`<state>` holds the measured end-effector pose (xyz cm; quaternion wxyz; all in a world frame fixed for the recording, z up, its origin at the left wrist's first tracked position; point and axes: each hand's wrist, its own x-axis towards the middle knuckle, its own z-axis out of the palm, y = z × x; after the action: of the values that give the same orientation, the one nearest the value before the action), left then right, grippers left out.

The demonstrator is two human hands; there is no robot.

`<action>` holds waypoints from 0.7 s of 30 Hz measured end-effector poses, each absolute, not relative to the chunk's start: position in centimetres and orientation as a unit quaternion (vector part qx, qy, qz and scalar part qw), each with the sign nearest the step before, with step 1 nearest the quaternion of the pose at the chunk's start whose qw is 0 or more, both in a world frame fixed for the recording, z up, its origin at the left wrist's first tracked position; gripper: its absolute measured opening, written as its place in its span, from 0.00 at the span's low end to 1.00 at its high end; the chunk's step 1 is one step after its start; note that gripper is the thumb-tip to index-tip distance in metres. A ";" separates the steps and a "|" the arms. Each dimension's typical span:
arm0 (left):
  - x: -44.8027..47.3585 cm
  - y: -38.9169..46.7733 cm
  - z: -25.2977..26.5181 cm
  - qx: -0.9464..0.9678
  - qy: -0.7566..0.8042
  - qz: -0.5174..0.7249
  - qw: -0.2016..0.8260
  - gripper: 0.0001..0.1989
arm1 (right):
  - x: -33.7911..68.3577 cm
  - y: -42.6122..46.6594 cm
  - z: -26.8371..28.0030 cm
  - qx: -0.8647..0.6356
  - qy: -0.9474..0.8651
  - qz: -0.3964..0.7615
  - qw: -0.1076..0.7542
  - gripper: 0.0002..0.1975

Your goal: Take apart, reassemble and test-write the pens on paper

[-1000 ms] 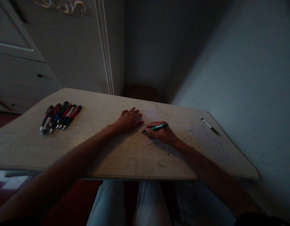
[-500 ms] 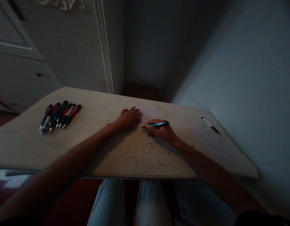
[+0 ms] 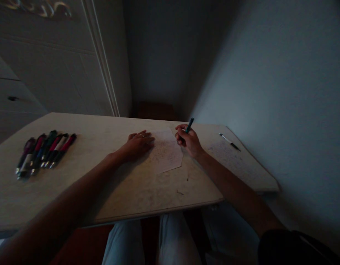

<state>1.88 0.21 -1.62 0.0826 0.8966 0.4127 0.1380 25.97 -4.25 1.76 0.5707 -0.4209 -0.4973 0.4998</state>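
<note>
My left hand (image 3: 139, 145) lies flat with its fingers spread, a ring on one finger. Its fingertips rest on the left edge of a sheet of paper (image 3: 167, 152) that bears handwriting. At the sheet's right edge, my right hand (image 3: 188, 141) is closed around a teal pen (image 3: 189, 125), whose top end points up and away from me. The pen's tip is hidden by my fingers. To the right lies a second sheet of paper (image 3: 232, 160) covered in writing, with a white and black pen (image 3: 230, 142) along its far side.
A row of several pens (image 3: 45, 152) in mixed colours lies on the table's left part. The wooden table (image 3: 103, 198) meets a wall (image 3: 283, 110) on the right. A white cabinet (image 3: 62, 73) stands behind at the left. Small dark bits (image 3: 180, 193) lie near the front edge.
My right hand has lifted from the paper's middle to its right edge, and the pen has swung more upright. My left hand still lies on the paper. The view has turned right.
</note>
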 end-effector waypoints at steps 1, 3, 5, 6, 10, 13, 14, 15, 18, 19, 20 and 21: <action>1.7 0.4 -1.7 0.898 0.406 0.146 0.084 0.22 | 26.3 -4.1 1.9 -0.422 -0.485 0.524 0.558 0.21; 1.3 0.9 -1.6 0.901 0.395 0.156 0.091 0.22 | 26.9 -3.8 2.3 -0.411 -0.468 0.586 0.519 0.25; 1.0 1.2 -1.5 0.899 0.395 0.159 0.103 0.22 | 27.4 -3.7 2.6 -0.388 -0.453 0.643 0.481 0.31; 0.9 1.3 -1.4 0.898 0.394 0.163 0.111 0.23 | 27.7 -3.6 2.7 -0.377 -0.446 0.660 0.472 0.33; 0.6 1.5 -1.5 0.894 0.389 0.183 0.124 0.22 | 28.5 -3.9 3.8 -0.338 -0.428 0.676 0.495 0.34; 0.5 1.7 -1.8 0.889 0.389 0.202 0.133 0.24 | 29.2 -4.5 5.0 -0.327 -0.414 0.673 0.518 0.35; 0.5 1.8 -1.9 0.888 0.386 0.209 0.139 0.24 | 29.6 -4.7 5.3 -0.329 -0.413 0.671 0.521 0.35; 0.5 1.8 -1.9 0.885 0.383 0.219 0.147 0.23 | 30.2 -4.9 5.5 -0.336 -0.416 0.666 0.520 0.35; 0.5 1.7 -1.6 0.869 0.386 0.255 0.175 0.21 | 33.2 -5.1 5.3 -0.405 -0.433 0.617 0.518 0.31; 0.5 1.6 -1.4 0.862 0.391 0.267 0.183 0.20 | 34.6 -5.1 5.0 -0.446 -0.439 0.581 0.521 0.27; 0.5 1.5 -1.3 0.855 0.395 0.278 0.190 0.20 | 36.2 -5.0 4.6 -0.493 -0.447 0.529 0.527 0.23; 0.5 1.4 -1.1 0.850 0.398 0.286 0.194 0.20 | 38.0 -4.9 4.3 -0.544 -0.456 0.464 0.530 0.19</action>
<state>0.51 1.43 -1.12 0.1937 0.8499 0.3978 0.2863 37.96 -4.87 4.25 0.5304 -0.5443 -0.4555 0.4636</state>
